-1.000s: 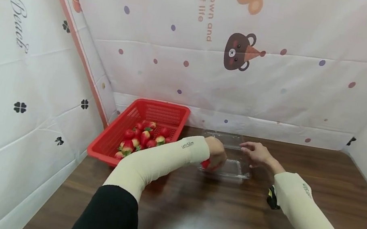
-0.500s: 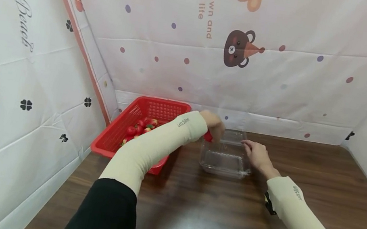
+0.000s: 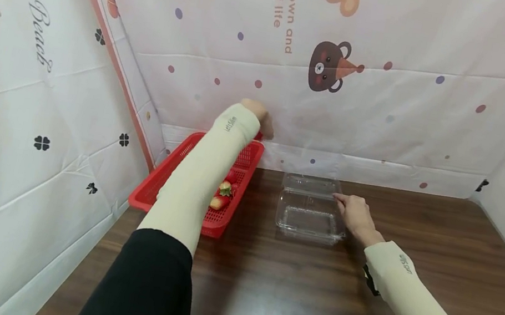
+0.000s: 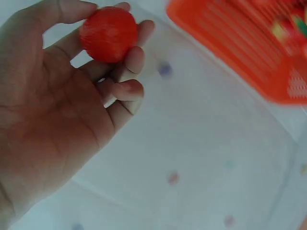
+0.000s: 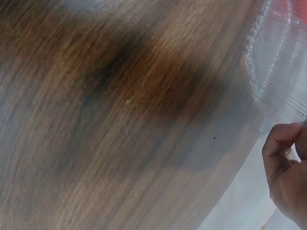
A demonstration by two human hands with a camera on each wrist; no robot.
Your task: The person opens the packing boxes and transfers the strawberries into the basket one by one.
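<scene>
My left hand is raised above the back edge of the red plastic basket. Its thumb and fingers pinch a round red strawberry, seen up close in the left wrist view. Several more strawberries lie inside the basket, some hidden under my left forearm. To the right of the basket stands a clear plastic box, its lid folded back toward the wall. At the box's right side my right hand pinches the clear plastic edge near the hinge, with thumb and finger together in the right wrist view.
A brown wood-grain table carries the basket and box. White printed cloth hangs close behind both, and another cloth wall rises along the left. The basket's left rim sits near that side.
My left hand has moved from over the clear box leftward and up to above the basket's back edge, carrying the strawberry. My right hand now pinches the box edge with fingers closer together.
</scene>
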